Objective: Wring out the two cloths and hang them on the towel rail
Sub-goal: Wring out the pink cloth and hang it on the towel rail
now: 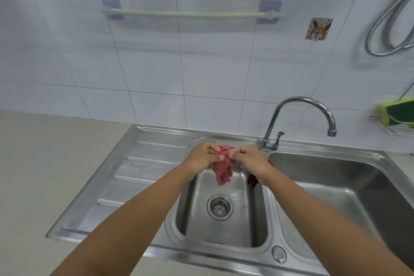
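Observation:
A crumpled red cloth hangs over the small left basin of the steel sink. My left hand and my right hand both pinch its top edge, close together. A dark red patch shows under my right wrist, on the divider between the basins; it may be the second cloth, mostly hidden. The pale green towel rail runs across the tiled wall above, with nothing on it.
A chrome tap arches toward the large right basin. A drainboard lies to the left, beside a beige counter. A sponge sits in a wire rack at the right. A metal hose and a sticker hook hang on the wall.

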Available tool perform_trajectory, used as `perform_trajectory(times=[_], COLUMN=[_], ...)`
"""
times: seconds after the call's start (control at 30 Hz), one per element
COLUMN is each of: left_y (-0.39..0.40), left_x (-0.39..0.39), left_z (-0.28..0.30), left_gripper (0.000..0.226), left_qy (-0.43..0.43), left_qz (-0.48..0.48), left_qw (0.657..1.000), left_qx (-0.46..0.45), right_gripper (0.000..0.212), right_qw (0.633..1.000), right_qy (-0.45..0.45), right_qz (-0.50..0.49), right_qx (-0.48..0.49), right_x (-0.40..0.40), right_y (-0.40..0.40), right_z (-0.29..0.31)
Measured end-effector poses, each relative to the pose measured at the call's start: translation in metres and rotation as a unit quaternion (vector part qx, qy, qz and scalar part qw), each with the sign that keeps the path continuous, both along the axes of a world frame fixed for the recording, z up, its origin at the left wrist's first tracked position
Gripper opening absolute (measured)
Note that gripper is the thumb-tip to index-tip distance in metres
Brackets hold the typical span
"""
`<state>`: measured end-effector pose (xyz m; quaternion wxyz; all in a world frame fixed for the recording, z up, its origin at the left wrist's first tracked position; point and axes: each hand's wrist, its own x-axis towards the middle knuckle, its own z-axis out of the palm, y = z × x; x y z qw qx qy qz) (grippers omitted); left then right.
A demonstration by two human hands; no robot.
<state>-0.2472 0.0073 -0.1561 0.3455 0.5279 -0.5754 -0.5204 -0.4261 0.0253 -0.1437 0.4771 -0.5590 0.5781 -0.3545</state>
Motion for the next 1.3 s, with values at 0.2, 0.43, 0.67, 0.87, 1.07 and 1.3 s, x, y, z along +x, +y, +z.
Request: perform_trajectory(times=[0.2, 0.43, 0.67, 0.87, 1.07, 1.3], left_y=[0.006, 0.014, 0.015, 0.013, 0.002, -0.013], left_x=[-0.002, 0.006, 0.001, 0.0, 0.011, 0.017], left_z=[0.002, 0.001, 0.007, 0.004, 0.006, 0.006], left_gripper=[0.02, 0.023, 0.024, 0.021, 0.031, 0.046], left_qy=[-0.003, 0.055, 0.082, 0.143, 0.109, -0.13], left_qz=[-0.001, 0.028, 0.057, 0.074, 0.196, 0.089], left_qw=[1.0, 0.997, 0.994, 0.984, 0.97, 0.985], left_qx=[0.013, 0.051, 0.042, 0.077, 0.092, 0.065], right_gripper=[0.022, 0.013, 0.012, 0.006, 0.023, 0.022], right_qw=[0.996, 0.996, 0.996, 0.998, 0.999, 0.966], right_qy=[0.085, 0.024, -0.012, -0.01, 0.031, 0.238], right_qz=[-0.014, -0.09, 0.049, 0.035, -0.025, 0.097], right_qx=[-0.031, -0.009, 0.067, 0.042, 0.015, -0.02], right_x=[0.003, -0.019, -0.009, -0.001, -0.018, -0.029], right_y=[-0.005, -0.014, -0.004, -0.013, -0.029, -0.036], right_z=[-0.004, -0.002, -0.005, 0.0, 0.006, 0.015])
